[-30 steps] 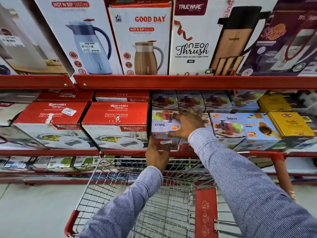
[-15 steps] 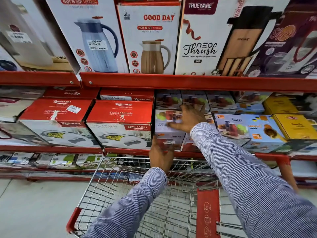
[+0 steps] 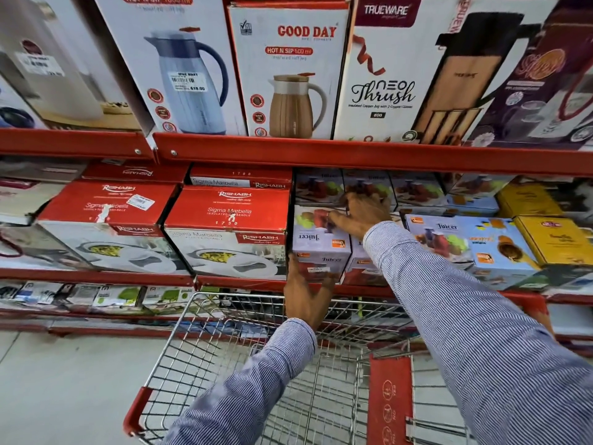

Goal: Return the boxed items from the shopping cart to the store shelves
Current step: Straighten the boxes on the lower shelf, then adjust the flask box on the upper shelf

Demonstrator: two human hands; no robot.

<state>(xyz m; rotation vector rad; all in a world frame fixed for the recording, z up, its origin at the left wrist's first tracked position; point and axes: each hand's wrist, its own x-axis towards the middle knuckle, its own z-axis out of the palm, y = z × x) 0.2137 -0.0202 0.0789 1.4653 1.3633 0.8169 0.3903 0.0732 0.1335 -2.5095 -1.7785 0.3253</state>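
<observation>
A pale purple Juicer box (image 3: 321,242) sits at the front of the middle shelf (image 3: 240,279), pressed against a red and white Rishabh box (image 3: 227,232) on its left. My right hand (image 3: 362,213) lies on the top of the Juicer box, fingers spread toward the back. My left hand (image 3: 305,293) comes up from below and presses its fingers on the box's lower front face. More Juicer boxes (image 3: 439,239) stand to the right and behind. The wire shopping cart (image 3: 192,316) with red trim is directly below my arms.
The top shelf (image 3: 353,152) carries tall jug boxes, among them a Good Day box (image 3: 288,69). Yellow boxes (image 3: 558,239) stand at the far right. A lower shelf holds small packets (image 3: 106,297). Grey floor lies left of the cart.
The Juicer box has slid a little deeper onto the shelf. My right hand has moved further back over its top, and my left hand has followed its front face.
</observation>
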